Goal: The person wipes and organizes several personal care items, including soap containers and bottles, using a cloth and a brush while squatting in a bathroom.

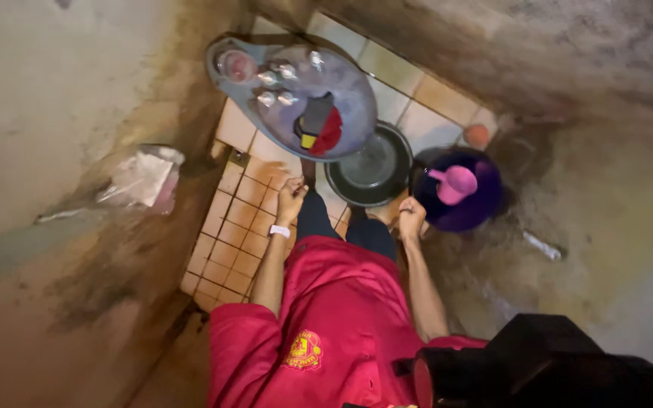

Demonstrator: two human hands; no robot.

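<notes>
The person in a red shirt stands over a small floor of beige square tiles (230, 227), set between rough, stained concrete. The left hand (290, 198), with a white band (280, 231) on the wrist, is closed into a loose fist; whether it holds something I cannot tell. It hangs over the tiles, just beside the near rim of the large grey plastic basin (224, 75). This basin lies at the far edge of the tiled floor and contains soapy water, several clear glasses (277, 85) and a red and black cloth (320, 125). The right hand (411, 219) is curled, and its grip is also not clear. It is near the round dark metal pan (368, 170) and the purple plastic bucket (485, 208), in which a pink plastic scoop (455, 183) lies. A crumpled transparent plastic bag (143, 180) rests on the concrete at the left.
</notes>
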